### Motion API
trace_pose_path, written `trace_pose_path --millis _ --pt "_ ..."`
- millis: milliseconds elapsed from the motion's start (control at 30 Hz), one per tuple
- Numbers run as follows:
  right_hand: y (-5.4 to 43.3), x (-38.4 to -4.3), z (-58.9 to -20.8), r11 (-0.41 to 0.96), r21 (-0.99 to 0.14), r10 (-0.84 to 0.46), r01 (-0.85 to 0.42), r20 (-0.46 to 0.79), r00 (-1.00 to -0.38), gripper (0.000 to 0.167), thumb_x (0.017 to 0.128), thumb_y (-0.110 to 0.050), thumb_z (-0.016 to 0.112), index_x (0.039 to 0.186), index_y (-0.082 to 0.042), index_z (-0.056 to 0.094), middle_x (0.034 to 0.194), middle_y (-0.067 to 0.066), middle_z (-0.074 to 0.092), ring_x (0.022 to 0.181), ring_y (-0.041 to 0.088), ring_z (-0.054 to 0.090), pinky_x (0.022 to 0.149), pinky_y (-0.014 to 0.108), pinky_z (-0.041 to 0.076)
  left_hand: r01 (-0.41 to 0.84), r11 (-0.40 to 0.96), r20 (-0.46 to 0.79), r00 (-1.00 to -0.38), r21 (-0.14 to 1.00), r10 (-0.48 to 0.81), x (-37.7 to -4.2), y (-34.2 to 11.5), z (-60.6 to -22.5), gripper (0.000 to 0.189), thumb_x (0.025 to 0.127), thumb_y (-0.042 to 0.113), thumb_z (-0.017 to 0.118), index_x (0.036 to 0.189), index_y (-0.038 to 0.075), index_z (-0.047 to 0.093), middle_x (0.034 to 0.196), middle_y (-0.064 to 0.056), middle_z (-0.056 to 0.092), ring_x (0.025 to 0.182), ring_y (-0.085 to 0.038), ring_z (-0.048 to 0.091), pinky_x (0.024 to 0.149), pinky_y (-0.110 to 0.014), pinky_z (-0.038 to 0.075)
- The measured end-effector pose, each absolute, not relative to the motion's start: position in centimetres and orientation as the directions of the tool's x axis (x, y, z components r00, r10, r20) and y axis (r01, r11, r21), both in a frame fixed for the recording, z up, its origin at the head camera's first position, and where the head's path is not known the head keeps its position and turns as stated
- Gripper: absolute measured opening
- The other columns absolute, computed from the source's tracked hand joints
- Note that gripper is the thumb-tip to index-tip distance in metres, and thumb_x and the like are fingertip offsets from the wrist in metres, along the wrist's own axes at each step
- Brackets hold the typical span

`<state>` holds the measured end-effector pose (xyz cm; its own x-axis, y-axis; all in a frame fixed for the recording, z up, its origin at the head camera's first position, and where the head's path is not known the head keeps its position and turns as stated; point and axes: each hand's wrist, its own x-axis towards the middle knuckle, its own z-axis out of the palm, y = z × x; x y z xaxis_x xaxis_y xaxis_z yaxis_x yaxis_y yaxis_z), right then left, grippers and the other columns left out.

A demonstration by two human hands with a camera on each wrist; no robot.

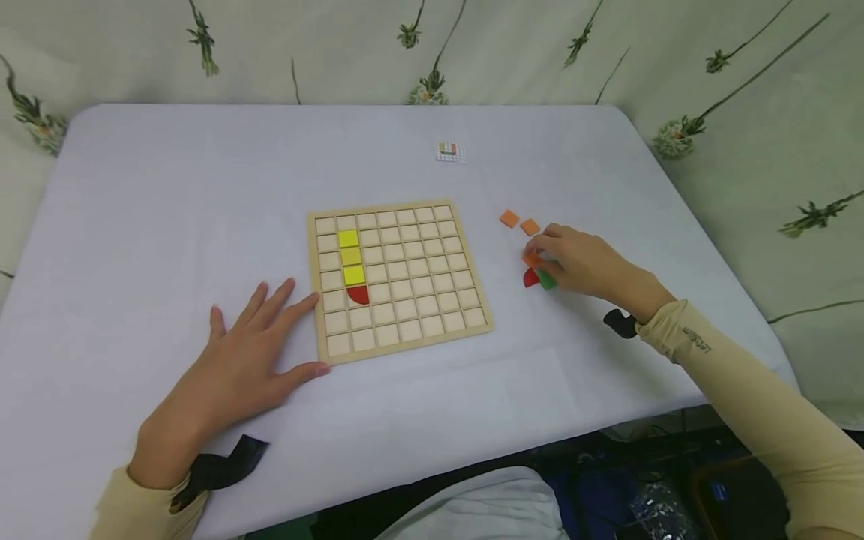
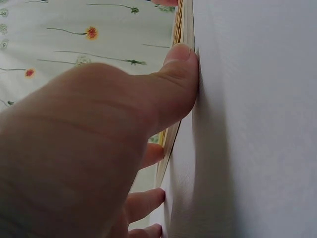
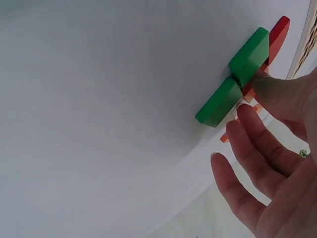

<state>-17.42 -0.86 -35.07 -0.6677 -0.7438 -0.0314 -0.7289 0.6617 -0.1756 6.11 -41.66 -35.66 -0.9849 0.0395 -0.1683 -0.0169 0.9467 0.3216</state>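
Observation:
My left hand [image 1: 246, 367] lies with fingers spread at the left side of the wooden grid board [image 1: 401, 349]; thumb and index finger touch its frame. Three yellow squares [image 1: 351, 256] fill a column of cells, and a red rounded piece [image 1: 359, 295] sits just below them. Right of the board, the thumb and fingers of my right hand [image 1: 583, 262] pinch an orange tile [image 1: 531, 259]. Beside it on the cloth lie a red piece [image 1: 530, 278] and two green pieces [image 3: 219, 102], partly under the hand. Two more orange tiles [image 1: 509, 218] rest farther back.
A small pattern card [image 1: 451, 152] with a coloured grid lies toward the back of the table. White cloth [image 1: 202, 187] covers the tabletop. A flowered curtain [image 1: 351, 52] hangs behind and on the right. The near table edge runs in front of the person's lap.

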Motion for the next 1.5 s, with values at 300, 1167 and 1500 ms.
trace_pose_path --millis 300,1167,1500 --pt "-1.0 -17.6 -34.8 0.678 -0.154 -0.734 -0.719 -0.079 -0.675 0.026 0.091 -0.007 0.074 0.117 -0.004 0.068 0.106 0.012 0.067 0.088 0.024 0.064 0.07 0.038 0.059 -0.013 0.952 -0.166 -0.985 0.305 0.04 5.9 -41.6 -35.8 0.096 0.084 0.062 0.074 0.16 0.021 0.032 0.171 -0.018 0.014 0.156 -0.05 0.009 0.104 -0.089 0.003" --pt "-0.1 -16.7 -34.7 0.488 -0.064 -0.873 -0.87 -0.042 -0.486 0.027 0.089 -0.016 0.079 0.109 -0.003 0.064 0.106 0.008 0.066 0.097 0.024 0.064 0.084 0.044 0.054 -0.022 0.948 -0.167 -0.985 0.318 0.033 6.4 -41.7 -35.5 0.094 0.085 0.061 0.073 0.16 0.021 0.033 0.171 -0.017 0.015 0.157 -0.048 0.008 0.106 -0.088 0.003" --pt "-12.6 -13.1 -32.5 0.413 -0.146 -0.906 -0.899 0.037 -0.422 0.026 0.098 -0.026 0.069 0.112 -0.005 0.065 0.107 0.007 0.066 0.094 0.023 0.062 0.079 0.038 0.052 -0.042 0.946 -0.193 -0.981 0.322 0.022 6.5 -41.6 -35.0 0.094 0.085 0.058 0.074 0.16 0.022 0.032 0.172 -0.014 0.014 0.158 -0.044 0.005 0.109 -0.086 0.0"
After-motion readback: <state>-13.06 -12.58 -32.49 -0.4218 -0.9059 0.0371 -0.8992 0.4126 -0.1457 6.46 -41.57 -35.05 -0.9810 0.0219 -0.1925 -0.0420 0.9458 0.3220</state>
